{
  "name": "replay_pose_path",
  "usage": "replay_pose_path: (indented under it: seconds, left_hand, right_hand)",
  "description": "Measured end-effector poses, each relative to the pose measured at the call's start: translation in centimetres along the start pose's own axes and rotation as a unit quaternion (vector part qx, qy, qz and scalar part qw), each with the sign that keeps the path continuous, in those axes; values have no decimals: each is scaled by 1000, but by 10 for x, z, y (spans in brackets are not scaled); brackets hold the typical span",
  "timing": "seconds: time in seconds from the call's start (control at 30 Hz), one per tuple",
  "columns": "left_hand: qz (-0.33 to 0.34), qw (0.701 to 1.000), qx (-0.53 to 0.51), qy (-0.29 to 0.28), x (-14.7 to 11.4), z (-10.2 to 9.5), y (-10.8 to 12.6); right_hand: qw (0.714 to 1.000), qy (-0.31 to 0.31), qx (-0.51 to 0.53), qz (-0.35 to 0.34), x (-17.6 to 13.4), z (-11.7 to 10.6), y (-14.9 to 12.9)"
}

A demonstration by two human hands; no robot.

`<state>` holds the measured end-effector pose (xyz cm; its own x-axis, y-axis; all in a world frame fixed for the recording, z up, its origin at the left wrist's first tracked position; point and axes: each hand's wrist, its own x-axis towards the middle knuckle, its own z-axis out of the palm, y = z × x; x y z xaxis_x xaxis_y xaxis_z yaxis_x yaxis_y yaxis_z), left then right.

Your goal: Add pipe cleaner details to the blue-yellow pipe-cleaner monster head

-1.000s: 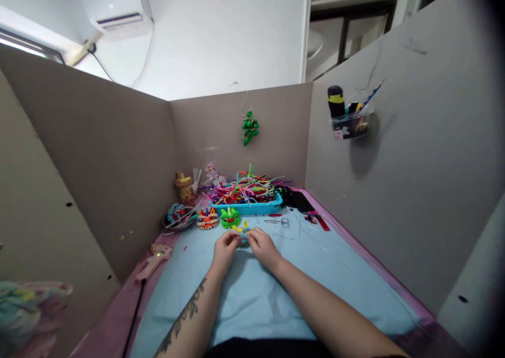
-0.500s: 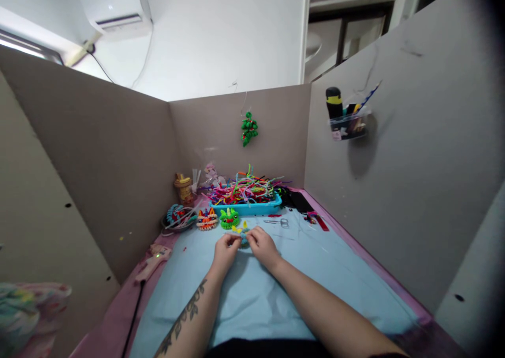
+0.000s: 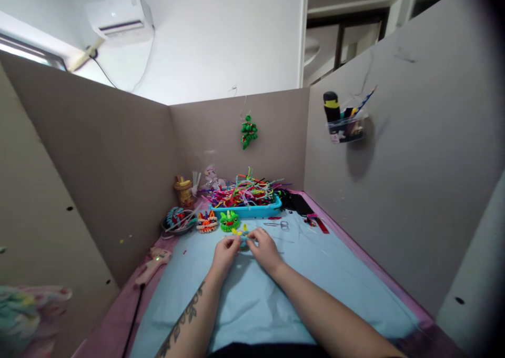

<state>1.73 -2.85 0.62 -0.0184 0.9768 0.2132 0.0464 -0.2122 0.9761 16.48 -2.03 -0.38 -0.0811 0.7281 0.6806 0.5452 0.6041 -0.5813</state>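
Between my hands is a small blue and yellow pipe-cleaner figure (image 3: 244, 244), partly hidden by my fingers. My left hand (image 3: 225, 254) is closed, its fingertips pinching the figure's left side. On the other side, my right hand (image 3: 265, 248) grips it with thumb and fingers. Yellow tips stick up above my fingertips. Just beyond stand a green pipe-cleaner animal head (image 3: 229, 221) and an orange and white one (image 3: 207, 222). Small scissors (image 3: 277, 225) lie to the right of them on the light blue sheet (image 3: 260, 305).
A blue tray (image 3: 252, 210) heaped with coloured pipe cleaners stands at the back. On the left are a dark bowl (image 3: 179, 229) and a pink glue gun (image 3: 153, 267) with a green light. Grey partitions (image 3: 94, 163) enclose the table. A red strip (image 3: 322, 225) lies right.
My hands stay together at the figure, with only small finger shifts; a blue strand now shows between the fingertips. The whole view has tilted up slightly.
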Motion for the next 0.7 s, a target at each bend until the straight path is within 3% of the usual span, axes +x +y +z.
replay_pose_path:
  seconds: [0.2, 0.5, 0.7]
  left_hand:
    - [14, 1000, -1, 3, 1, 0, -1]
    - [52, 999, 2, 8, 3, -4, -4]
    - [33, 999, -24, -9, 3, -1, -5]
  right_hand:
    - [1000, -4, 11, -9, -1, 1, -2]
    - [997, -56, 30, -32, 0, 1, -5]
    - [999, -35, 27, -13, 0, 1, -1]
